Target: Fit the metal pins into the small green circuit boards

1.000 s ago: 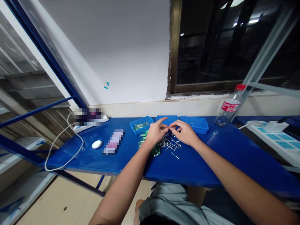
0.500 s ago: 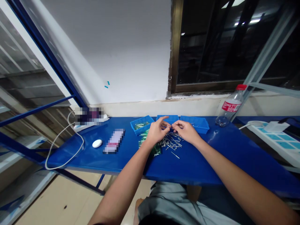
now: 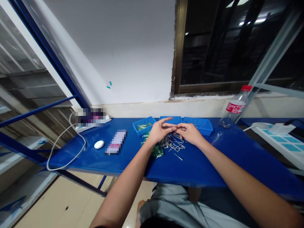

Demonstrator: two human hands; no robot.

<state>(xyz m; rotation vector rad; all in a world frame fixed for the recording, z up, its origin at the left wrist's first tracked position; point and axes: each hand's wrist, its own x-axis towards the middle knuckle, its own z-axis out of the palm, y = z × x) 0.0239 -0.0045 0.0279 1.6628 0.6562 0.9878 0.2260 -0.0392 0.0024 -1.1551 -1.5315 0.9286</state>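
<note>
My left hand (image 3: 158,131) and my right hand (image 3: 189,133) meet at the fingertips, above a pile of thin metal blind rivets (image 3: 175,143). The thumb and fingers of each hand are closed at the meeting point, while one left finger stretches out to the right. Anything pinched there is too small to make out. One loose rivet (image 3: 178,157) lies apart, in front of the pile. Partly under my left wrist are green plastic packets (image 3: 158,152).
Behind my hands stand a left blue tray (image 3: 135,127) with small packets, a middle blue tray (image 3: 170,118) and a right blue tray (image 3: 206,127). A phone (image 3: 116,142), a white oval object (image 3: 99,144) and a plastic bottle (image 3: 234,109) also stand or lie on the blue table (image 3: 204,167).
My hands have come closer together, and the fingertips that were slightly apart now touch or overlap. The view has shifted slightly; the things on the table look unmoved.
</note>
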